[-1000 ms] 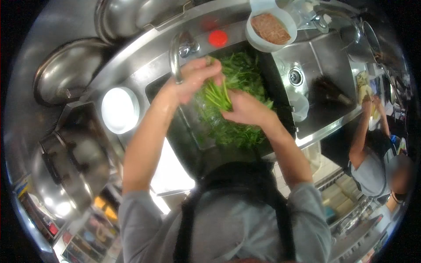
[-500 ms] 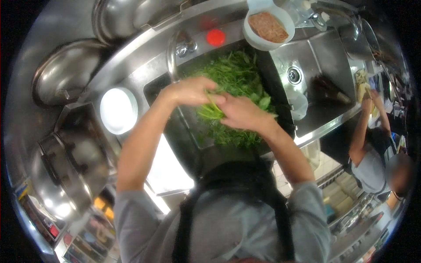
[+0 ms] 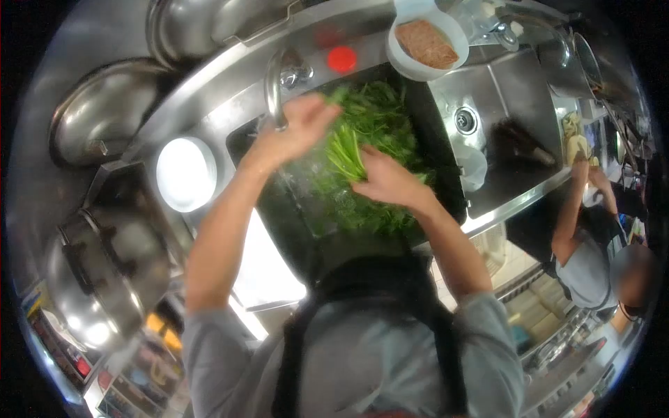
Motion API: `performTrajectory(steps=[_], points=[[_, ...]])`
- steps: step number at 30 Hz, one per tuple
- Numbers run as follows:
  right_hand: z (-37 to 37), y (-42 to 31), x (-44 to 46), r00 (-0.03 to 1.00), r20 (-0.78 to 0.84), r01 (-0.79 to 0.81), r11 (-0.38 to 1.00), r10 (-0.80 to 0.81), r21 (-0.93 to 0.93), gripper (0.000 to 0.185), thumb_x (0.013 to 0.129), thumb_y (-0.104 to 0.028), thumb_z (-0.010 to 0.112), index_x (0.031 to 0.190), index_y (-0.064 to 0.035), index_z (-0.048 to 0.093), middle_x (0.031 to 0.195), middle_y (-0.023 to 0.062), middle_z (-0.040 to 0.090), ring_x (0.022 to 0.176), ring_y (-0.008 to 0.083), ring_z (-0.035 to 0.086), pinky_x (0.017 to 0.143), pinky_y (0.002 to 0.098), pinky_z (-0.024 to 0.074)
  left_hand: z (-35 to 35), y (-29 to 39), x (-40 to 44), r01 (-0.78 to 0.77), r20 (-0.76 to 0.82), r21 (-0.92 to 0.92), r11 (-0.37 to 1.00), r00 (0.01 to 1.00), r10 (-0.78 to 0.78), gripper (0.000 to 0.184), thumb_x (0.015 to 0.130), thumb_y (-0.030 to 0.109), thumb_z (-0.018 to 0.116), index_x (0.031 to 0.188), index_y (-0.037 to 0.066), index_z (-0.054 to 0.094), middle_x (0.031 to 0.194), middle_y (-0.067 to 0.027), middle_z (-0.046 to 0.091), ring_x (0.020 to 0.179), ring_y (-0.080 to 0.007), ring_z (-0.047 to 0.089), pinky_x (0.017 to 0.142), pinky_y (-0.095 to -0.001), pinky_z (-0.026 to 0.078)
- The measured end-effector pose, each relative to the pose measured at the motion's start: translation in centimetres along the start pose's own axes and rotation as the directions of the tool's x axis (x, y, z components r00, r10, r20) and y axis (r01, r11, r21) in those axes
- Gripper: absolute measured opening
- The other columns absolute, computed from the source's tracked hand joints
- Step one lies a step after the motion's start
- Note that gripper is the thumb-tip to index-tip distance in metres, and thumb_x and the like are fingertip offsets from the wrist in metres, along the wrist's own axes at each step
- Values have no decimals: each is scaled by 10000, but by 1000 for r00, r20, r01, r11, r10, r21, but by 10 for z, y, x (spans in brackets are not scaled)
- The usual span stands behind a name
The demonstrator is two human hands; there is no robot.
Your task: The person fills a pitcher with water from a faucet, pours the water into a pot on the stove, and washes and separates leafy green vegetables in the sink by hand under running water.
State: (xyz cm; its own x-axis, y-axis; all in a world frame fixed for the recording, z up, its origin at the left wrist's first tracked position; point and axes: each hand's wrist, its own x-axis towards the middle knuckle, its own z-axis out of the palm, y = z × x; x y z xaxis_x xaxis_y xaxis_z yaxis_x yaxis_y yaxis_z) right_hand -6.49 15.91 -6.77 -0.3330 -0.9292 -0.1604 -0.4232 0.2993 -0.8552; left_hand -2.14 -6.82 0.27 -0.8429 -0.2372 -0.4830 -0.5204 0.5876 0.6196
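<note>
Head view: right hand [image 3: 390, 179] grips green stems [image 3: 346, 152]; left hand [image 3: 298, 127] is too blurred to tell.

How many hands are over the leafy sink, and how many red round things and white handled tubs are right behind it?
Hands, bare left hand and bare right hand: 2
Bright-red round object: 1
White handled tub: 1
Total: 4
</note>
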Motion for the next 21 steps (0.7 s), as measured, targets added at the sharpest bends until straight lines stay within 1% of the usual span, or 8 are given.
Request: performTrajectory(steps=[1, 3, 11, 15, 17, 19, 20, 21], points=[[-3, -11, 3, 999, 18, -46, 999, 46, 19, 547, 779, -146, 695, 1281, -16, 522, 1253, 271, 545, 1194, 414, 529, 988, 466, 462, 0, 4, -8, 5, 0, -1, 1000, 1000, -5, 314, 931, 369, 605, 1063, 99, 695, 918, -152, 689, 878, -254, 695, 731, -363, 534], [-3, -17, 5, 995, 39, -91, 995, 89, 39, 531, 771, -138, 698, 1264, -24, 534, 1241, 269, 543, 1175, 410, 541, 979, 468, 464, 1, 7, -25, -413, 264, 254, 875, 899, 349, 272, 870, 373, 673, 981, 126, 696, 826, -133, 693, 747, -254, 681, 672, -396, 513], [1, -5, 16, 994, -91, 61, 996, -56, 63, 483, 764, -130, 704, 1204, 4, 556, 1187, 257, 558, 1084, 421, 565, 953, 456, 470, 28, -22, -13, -278, -29, 198, 940, 957, 289, 272, 874, 321, 657, 862, 49, 642, 729, -196, 610, 720, -349, 641, 635, -463, 474], [3, -4, 20, 994, -60, 99, 994, -97, 36, 478, 763, -122, 699, 1196, 21, 555, 1193, 260, 555, 1100, 423, 555, 957, 457, 464, 30, -25, -6, -31, -118, 31, 999, 992, 34, 342, 953, 327, 561, 847, 4, 600, 805, -230, 631, 798, -329, 673, 677, -412, 474], [3, -5, 20, 993, -30, 115, 992, -114, 42, 484, 777, -119, 699, 1215, 24, 551, 1232, 261, 545, 1124, 412, 549, 967, 463, 455, 38, -33, -2, 5, -272, 316, 949, 959, 85, 261, 907, 321, 598, 936, 63, 623, 899, -191, 689, 887, -387, 674, 769, -468, 520], [-1, -8, 11, 983, -84, 171, 983, -165, 72, 487, 775, -112, 709, 1216, 32, 558, 1198, 231, 578, 1085, 371, 583, 950, 432, 474, 17, -63, -8, 56, -408, 65, 996, 913, -25, 199, 913, 222, 576, 1033, 71, 625, 884, -173, 706, 901, -386, 685, 821, -450, 528], [-2, -8, 8, 968, -145, 220, 970, -205, 102, 491, 774, -105, 719, 1216, 40, 565, 1163, 202, 611, 1046, 330, 616, 933, 400, 492, -12, -37, -13, 334, -205, 189, 923, 933, -296, 328, 889, 172, 586, 1195, 57, 595, 1091, -207, 682, 1108, -399, 624, 970, -497, 478], [-2, -6, 6, 970, -144, 213, 972, -198, 100, 491, 774, -105, 719, 1216, 40, 565, 1163, 202, 611, 1046, 330, 616, 933, 400, 492, -3, -48, -13, 330, -199, 187, 925, 935, -293, 328, 889, 172, 586, 1195, 57, 595, 1091, -207, 682, 1108, -399, 624, 970, -497, 478]])
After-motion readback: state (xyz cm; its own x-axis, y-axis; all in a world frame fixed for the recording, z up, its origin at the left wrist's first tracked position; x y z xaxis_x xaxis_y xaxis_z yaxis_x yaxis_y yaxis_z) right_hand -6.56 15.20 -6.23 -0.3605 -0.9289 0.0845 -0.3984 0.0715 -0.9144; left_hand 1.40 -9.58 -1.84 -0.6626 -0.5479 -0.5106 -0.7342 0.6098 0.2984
